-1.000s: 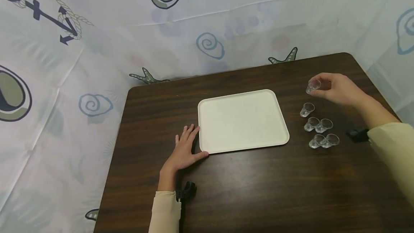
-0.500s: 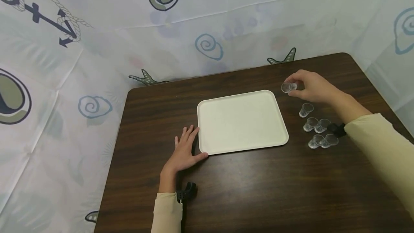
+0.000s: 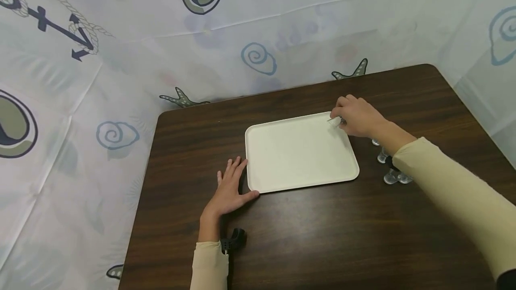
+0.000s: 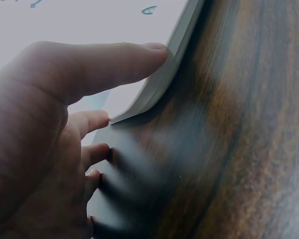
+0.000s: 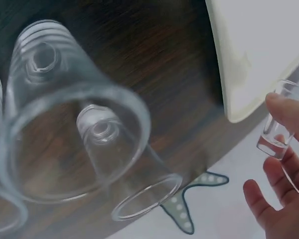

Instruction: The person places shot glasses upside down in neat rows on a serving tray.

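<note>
My right hand (image 3: pixel 360 117) is over the far right corner of the white rectangular tray (image 3: pixel 298 155). Between its thumb and fingers it pinches a small clear shot glass (image 5: pixel 274 138), mostly covered by the hand in the head view. At the tray's left side lies my left hand (image 3: pixel 226 193), fingers spread. Its thumb touches the near left corner and its index fingertip meets the left edge, as the left wrist view also shows. Several more clear shot glasses (image 3: pixel 392 176) stand right of the tray, partly hidden under my right forearm.
Large in the right wrist view, a standing shot glass (image 5: pixel 50 74) is close to the wrist. The dark wood table (image 3: pixel 314 236) ends at a patterned white cloth (image 3: pixel 217 57) behind it and on the left.
My right hand has carried the shot glass leftward, from above the table's right side to the tray's far right corner. My left hand has stayed in place at the tray.
</note>
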Tool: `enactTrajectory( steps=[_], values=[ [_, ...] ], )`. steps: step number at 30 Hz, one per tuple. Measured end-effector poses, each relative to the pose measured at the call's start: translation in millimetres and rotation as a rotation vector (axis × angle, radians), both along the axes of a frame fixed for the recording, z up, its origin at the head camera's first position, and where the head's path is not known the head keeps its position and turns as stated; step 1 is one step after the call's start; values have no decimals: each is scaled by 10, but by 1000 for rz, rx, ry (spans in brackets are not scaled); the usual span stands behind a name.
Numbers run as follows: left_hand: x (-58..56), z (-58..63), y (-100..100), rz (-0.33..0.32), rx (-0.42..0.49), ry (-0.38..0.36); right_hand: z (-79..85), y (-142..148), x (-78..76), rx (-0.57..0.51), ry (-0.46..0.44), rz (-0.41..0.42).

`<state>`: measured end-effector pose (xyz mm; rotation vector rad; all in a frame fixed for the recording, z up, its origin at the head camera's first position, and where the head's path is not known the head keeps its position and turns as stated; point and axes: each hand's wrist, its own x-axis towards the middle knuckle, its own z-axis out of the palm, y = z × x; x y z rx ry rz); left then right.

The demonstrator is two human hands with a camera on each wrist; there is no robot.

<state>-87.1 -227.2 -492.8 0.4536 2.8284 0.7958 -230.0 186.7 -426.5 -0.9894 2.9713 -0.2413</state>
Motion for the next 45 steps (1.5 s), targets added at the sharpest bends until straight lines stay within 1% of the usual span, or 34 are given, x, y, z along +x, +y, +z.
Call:
enactTrajectory(
  steps=[2, 5, 9, 11, 15, 21, 27, 34, 45],
  values=[
    [0, -8, 7, -3, -1, -2, -36, -41, -8, 51, 20, 13],
    [-2, -15, 20, -5, 3, -2, -71, -90, -10, 118, 60, 55],
    [-11, -6, 29, -5, 4, 7, -80, -180, -10, 176, 133, 111],
    [-10, 2, 24, -1, 1, 12, -76, -240, -6, 208, 156, 134],
    [1, 22, 19, 8, -8, 6, -83, -345, 4, 266, 151, 152],
    [-5, 24, 48, 13, -14, -17, -81, -395, 27, 296, 126, 144],
    [-16, 12, 53, 6, -10, -16, -78, -458, 14, 339, 112, 147],
    [-6, 10, 34, 21, -14, -15, -106, -562, 2, 357, 115, 173],
    [-10, -15, 39, 22, -20, -15, -131, -573, 17, 381, 131, 183]
  ],
)
